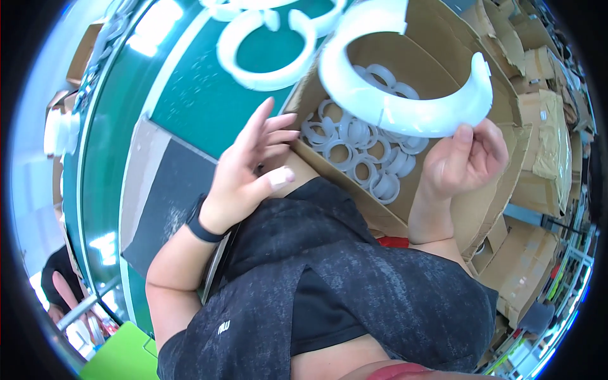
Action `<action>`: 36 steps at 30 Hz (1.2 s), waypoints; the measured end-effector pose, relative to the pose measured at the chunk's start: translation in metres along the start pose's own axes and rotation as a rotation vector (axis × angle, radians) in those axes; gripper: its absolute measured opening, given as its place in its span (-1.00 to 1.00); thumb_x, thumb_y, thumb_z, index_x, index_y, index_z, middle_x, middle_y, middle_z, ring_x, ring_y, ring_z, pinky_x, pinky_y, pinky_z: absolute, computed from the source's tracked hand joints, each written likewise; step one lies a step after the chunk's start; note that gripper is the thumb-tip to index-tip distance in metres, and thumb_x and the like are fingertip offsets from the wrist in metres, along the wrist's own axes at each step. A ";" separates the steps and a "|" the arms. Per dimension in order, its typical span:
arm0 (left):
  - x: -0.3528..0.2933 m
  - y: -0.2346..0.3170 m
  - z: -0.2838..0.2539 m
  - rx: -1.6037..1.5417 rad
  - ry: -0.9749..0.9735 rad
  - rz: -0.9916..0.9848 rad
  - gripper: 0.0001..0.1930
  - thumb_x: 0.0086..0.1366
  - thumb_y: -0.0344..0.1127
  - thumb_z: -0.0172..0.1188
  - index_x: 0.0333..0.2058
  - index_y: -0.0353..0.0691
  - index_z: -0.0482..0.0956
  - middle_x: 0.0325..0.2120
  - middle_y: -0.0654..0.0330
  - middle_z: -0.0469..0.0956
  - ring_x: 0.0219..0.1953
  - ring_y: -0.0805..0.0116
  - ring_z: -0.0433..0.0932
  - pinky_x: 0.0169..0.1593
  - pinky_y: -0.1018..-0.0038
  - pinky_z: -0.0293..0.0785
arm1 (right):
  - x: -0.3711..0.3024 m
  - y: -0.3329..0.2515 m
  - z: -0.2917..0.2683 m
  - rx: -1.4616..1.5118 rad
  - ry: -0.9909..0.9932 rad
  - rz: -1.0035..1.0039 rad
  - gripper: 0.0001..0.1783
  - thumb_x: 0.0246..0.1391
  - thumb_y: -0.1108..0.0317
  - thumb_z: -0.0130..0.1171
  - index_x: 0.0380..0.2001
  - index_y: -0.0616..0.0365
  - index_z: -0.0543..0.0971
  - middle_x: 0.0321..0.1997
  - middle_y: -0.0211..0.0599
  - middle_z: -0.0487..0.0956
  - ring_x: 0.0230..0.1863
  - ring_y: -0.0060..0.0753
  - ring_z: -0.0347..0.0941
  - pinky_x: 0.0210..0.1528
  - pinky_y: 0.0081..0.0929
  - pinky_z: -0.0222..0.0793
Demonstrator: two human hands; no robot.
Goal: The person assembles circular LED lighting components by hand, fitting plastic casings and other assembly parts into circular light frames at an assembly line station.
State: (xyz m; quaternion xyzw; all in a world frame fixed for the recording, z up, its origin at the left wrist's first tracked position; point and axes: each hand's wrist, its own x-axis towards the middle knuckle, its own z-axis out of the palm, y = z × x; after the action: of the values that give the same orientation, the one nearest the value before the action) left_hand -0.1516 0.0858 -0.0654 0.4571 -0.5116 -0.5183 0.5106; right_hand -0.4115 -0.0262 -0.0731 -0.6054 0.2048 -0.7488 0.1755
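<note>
In my right hand (465, 161) is a large glossy white C-shaped plastic ring (405, 114), pinched at its lower edge between thumb and fingers. It hangs over an open cardboard box (437, 47), whose floor holds several smaller-looking white rings (358, 133) in a loose pile. My left hand (253, 158) is empty, fingers stretched and apart, just left of the box wall. A dark band sits on that wrist. Beyond the left hand, another white open ring (266, 79) lies on the green work surface (190, 95), with more rings partly cut off at the top edge.
A dark grey board (171, 196) lies by my left forearm. Stacked cardboard cartons (544, 152) stand at the right. A bright green panel (123, 354) is at the lower left, where another person (60, 285) sits or stands beyond the table. White parts (60, 133) are at the far left.
</note>
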 end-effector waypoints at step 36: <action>-0.005 -0.011 -0.016 0.722 0.068 0.207 -0.27 0.09 -0.19 0.36 0.19 -0.27 0.26 -0.06 0.07 0.51 -0.12 0.26 0.54 -0.10 0.43 0.48 | -0.016 0.099 -0.009 0.117 0.243 0.828 -0.91 0.13 0.46 0.10 -0.31 0.25 0.51 -0.45 -0.43 0.51 -0.58 -0.68 0.32 -0.55 -0.68 0.24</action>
State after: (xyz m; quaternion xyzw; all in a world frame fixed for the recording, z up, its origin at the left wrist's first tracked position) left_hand -0.1356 0.0894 -0.0780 0.5704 -0.6876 -0.2347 0.3832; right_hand -0.4159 -0.1023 -0.1396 -0.3688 0.4066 -0.6913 0.4698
